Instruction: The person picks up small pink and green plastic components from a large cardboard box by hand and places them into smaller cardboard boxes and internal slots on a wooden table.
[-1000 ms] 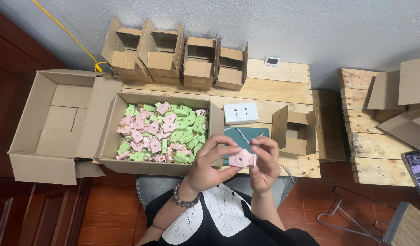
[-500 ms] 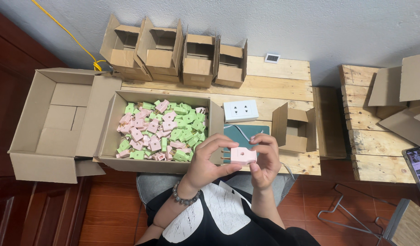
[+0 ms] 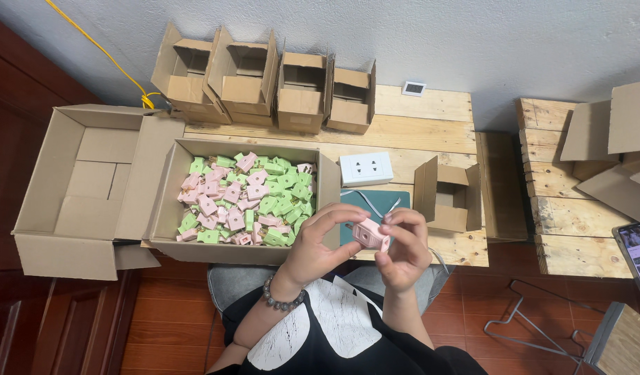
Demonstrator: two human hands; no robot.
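You've got one pink plug adapter (image 3: 370, 235) pinched between your left hand (image 3: 318, 244) and right hand (image 3: 403, 248), fingers curled around it; left of them, the carton (image 3: 167, 201) looks full, small box (image 3: 450, 198) beyond your right hand empty.

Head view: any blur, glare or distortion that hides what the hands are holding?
Head view: even, soft light, no glare; left hand and right hand hold the pink plug, sharp enough to identify; wide-angle bending shows at the edges, around the empty carton.

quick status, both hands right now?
Left hand: closed on the pink plug adapter, fingers curled over its top.
Right hand: closed on the same pink plug adapter from its other side.
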